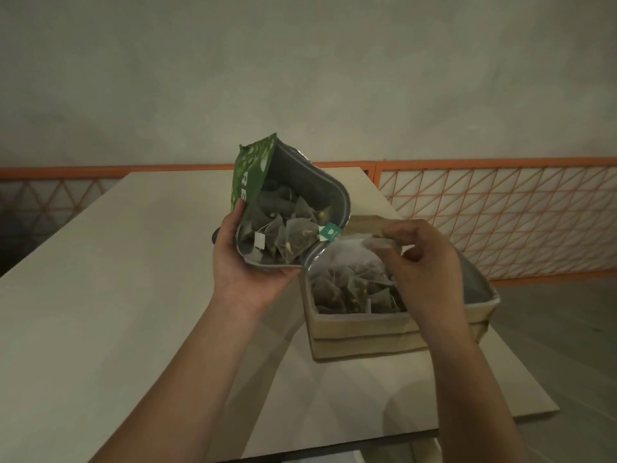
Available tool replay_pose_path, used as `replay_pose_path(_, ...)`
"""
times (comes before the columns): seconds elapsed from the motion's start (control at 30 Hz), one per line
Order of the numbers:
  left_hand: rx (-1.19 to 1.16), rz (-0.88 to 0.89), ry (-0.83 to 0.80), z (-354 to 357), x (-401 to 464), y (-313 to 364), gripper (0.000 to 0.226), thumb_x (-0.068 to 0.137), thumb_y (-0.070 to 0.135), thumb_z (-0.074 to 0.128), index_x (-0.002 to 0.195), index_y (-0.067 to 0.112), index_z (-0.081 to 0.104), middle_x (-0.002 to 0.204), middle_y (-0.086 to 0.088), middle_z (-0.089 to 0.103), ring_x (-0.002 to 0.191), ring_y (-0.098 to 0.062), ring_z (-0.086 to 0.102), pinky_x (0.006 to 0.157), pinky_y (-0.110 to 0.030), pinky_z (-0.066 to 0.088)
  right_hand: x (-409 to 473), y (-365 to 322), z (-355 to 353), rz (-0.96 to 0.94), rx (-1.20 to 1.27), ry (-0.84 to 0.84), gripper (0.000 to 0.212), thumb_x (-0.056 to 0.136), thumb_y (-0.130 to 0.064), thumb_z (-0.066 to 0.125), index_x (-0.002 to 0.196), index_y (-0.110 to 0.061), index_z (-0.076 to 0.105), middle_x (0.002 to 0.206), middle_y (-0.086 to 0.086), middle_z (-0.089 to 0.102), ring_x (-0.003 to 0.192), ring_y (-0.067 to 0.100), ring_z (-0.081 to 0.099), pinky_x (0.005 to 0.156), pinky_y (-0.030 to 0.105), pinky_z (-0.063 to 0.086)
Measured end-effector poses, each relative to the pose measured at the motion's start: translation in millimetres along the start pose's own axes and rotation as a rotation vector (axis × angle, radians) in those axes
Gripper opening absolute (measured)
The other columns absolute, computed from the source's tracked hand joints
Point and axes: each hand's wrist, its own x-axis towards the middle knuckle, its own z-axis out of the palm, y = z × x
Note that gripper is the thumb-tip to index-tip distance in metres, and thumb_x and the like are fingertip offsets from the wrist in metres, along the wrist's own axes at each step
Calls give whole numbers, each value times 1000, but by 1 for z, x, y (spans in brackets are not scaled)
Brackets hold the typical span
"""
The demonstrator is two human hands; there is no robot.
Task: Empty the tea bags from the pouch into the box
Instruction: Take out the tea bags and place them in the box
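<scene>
My left hand (245, 262) grips a green pouch (248, 175) from below, its wide silver mouth tilted toward me. Several pyramid tea bags (293, 233) with white and green tags lie inside it. To the right stands a beige fabric box (364, 332) holding several tea bags (354, 289). My right hand (424, 262) hovers over the box and pinches one tea bag (377, 242) between thumb and fingers, just right of the pouch's mouth.
Both things are over a pale table (100, 295), the box near its right edge. A second lower tabletop edge (521, 412) shows at the right. An orange lattice railing (500, 212) runs behind, under a plain wall.
</scene>
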Motion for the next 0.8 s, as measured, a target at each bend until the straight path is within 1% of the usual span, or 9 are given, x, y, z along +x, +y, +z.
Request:
replay_pose_path(0.17, 2, 12, 21, -2, 2, -1, 51, 93, 54, 55, 128, 20, 70, 138, -13, 63, 127, -35, 59, 91, -49, 58, 7, 7, -14, 64, 77, 13, 11, 89, -28, 68, 91, -26, 58, 87, -4, 67, 77, 22, 66, 64, 33, 55)
replay_pose_path(0.27, 38, 22, 29, -2, 2, -3, 47, 92, 54, 54, 111, 18, 78, 130, -13, 68, 113, -35, 68, 89, -47, 59, 7, 10, -19, 60, -74, -99, 10, 89, -32, 67, 92, -27, 59, 89, -10, 62, 82, 14, 61, 65, 26, 49)
replay_pose_path(0.33, 47, 35, 45, 0, 1, -5, 47, 93, 54, 53, 105, 17, 80, 127, -14, 69, 108, -35, 70, 86, -47, 60, 5, 15, -18, 41, -277, -175, 17, 85, -39, 68, 97, -27, 64, 101, -16, 56, 98, 15, 56, 79, 32, 50)
replay_pose_path(0.4, 38, 35, 60, 3, 0, -6, 47, 93, 53, 54, 104, 17, 81, 127, -14, 69, 110, -35, 69, 84, -47, 60, 1, 13, -12, -7, -367, -163, 23, 83, -41, 68, 103, -31, 65, 111, -15, 52, 113, 19, 49, 92, 40, 47)
replay_pose_path(0.47, 0, 31, 74, 5, -1, -6, 44, 91, 52, 58, 108, 17, 80, 130, -14, 68, 115, -35, 67, 81, -48, 60, -4, 4, -4, -30, -275, -114, 21, 85, -39, 66, 106, -34, 62, 116, -15, 54, 116, 16, 48, 94, 38, 46)
replay_pose_path(0.57, 0, 29, 55, 5, -1, -4, 47, 92, 53, 57, 119, 19, 75, 136, -12, 64, 119, -33, 65, 85, -46, 60, -10, -16, 12, 13, -47, -132, 14, 90, -34, 63, 98, -40, 54, 107, -21, 59, 106, 5, 54, 86, 28, 49)
replay_pose_path(0.67, 33, 18, 52, 4, 1, -4, 52, 94, 55, 52, 123, 18, 73, 140, -12, 62, 115, -33, 65, 87, -42, 59, -16, -29, 30, 41, 132, -152, 21, 89, -35, 65, 94, -39, 46, 102, -18, 61, 101, 5, 58, 84, 32, 52)
replay_pose_path(0.73, 30, 10, 73, 6, 0, -3, 54, 94, 56, 53, 127, 18, 71, 135, -12, 65, 111, -33, 67, 82, -41, 61, -22, -32, 39, -84, -8, -77, 25, 86, -38, 68, 97, -39, 46, 106, -16, 54, 104, 7, 52, 87, 36, 50)
replay_pose_path(0.8, 37, 18, 94, 5, 0, -3, 55, 93, 57, 53, 125, 16, 71, 130, -12, 67, 104, -32, 70, 80, -39, 61, -24, -33, 46, -231, -175, -29, 31, 80, -40, 72, 106, -36, 54, 115, -9, 44, 112, 12, 43, 93, 37, 46)
